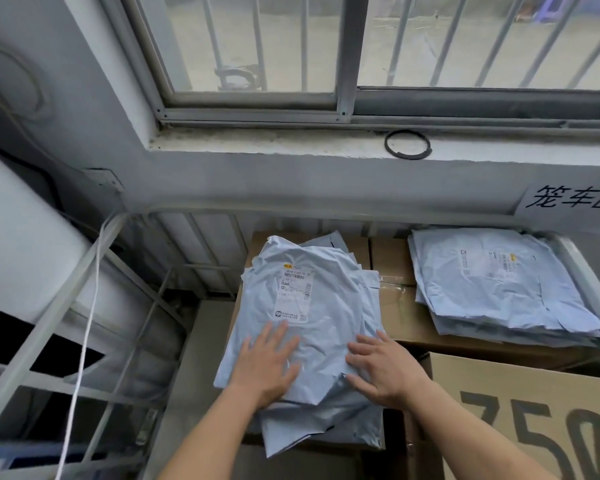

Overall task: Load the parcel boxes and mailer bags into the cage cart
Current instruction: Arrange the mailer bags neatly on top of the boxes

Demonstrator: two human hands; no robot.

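both hands, left hand (262, 367) and right hand (383, 367), press flat with straight fingers on the mailer bags (312, 327) stacked on boxes (392, 268) by the cart's (49, 327) left rail. soft, slippery, light; best taken under the stack's edges.

Open from above — fenced left by grey metal cage-cart bars (44, 323). Walled right by a printed brown cardboard box (520, 386).

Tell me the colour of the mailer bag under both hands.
The mailer bag is pale blue, white label; head view.
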